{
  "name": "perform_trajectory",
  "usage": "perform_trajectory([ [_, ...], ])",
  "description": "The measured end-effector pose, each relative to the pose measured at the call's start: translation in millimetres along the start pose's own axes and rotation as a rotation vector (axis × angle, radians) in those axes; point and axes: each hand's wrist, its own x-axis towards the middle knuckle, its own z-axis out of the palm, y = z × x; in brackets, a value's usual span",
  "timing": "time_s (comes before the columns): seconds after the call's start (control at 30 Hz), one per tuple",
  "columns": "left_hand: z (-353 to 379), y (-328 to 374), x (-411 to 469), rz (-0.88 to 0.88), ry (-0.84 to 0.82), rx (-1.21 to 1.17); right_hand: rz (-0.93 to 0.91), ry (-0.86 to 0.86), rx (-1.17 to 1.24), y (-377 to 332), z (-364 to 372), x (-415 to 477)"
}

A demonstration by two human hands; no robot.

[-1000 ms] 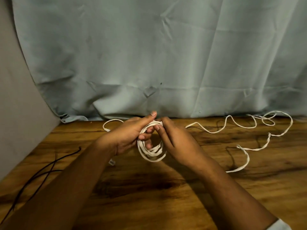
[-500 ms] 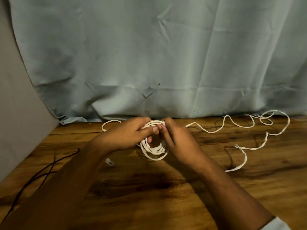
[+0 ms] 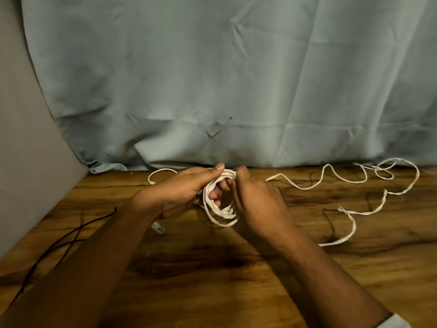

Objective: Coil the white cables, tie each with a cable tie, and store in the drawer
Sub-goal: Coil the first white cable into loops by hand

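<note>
Over the table (image 3: 212, 280), left hand (image 3: 182, 190) and right hand (image 3: 257, 202) pinch the upright coil (image 3: 220, 221); its tail (image 3: 331, 178) trails rightward

White cable (image 3: 305, 187), partly coiled

Its coil (image 3: 218, 213) of several loops stands upright between the left hand (image 3: 182, 190) and the right hand (image 3: 257, 202), pinched at the top by both. The loose length (flat, ribbon-like) snakes away to the right of the right hand, and a plug end (image 3: 158, 227) lies just below the left hand.
</note>
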Motion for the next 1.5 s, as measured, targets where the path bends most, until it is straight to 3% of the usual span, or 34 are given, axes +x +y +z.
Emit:
perform_trajectory([
  [0.2, -6.0, -0.4, -4.4, -0.061, -0.006, -0.038, -0.034, -0.005, -0.006, 0.2, -0.6, -0.3],
  [0.4, 4.3, -1.0, -22.3, -0.029, 0.058, -0.115, -0.095, 0.051, 0.174, -0.7, 10.4, -4.7],
  [0.47, 3.6, -1.4, -36.8, -0.023, 0.086, -0.124, -0.094, 0.042, 0.343, -8.2, 17.0, -7.8],
  [0.63, -0.1, -11.0, -71.3, 0.053, 0.185, -0.252, 0.128, -0.059, 1.275, -53.8, 27.4, -16.6],
  [0.77, -1.9, -7.0, -89.1, 0.065, 0.264, -0.230, 0.192, -0.105, 1.486, -72.9, 23.8, -13.8],
  [0.93, -11.6, -6.2, -92.5, 0.066, 0.240, -0.219, 0.315, -0.198, 1.767, -74.5, 13.3, -9.5],
  [1.03, -11.0, -3.7, -93.7, 0.033, 0.180, -0.249, 0.360, -0.198, 1.755, -78.7, 11.3, -6.7],
  [1.13, -7.1, -4.6, -95.7, 0.008, 0.150, -0.218, 0.418, -0.075, 1.622, -87.0, 12.6, -7.2],
  [1.33, -4.1, -5.0, -99.2, 0.042, 0.159, -0.235, 0.450, 0.056, 1.590, -102.8, 16.5, -4.1],
  [1.5, -0.1, -5.9, -103.1, 0.061, 0.215, -0.235, 0.469, 0.064, 1.611, -108.8, 16.9, -3.4],
])
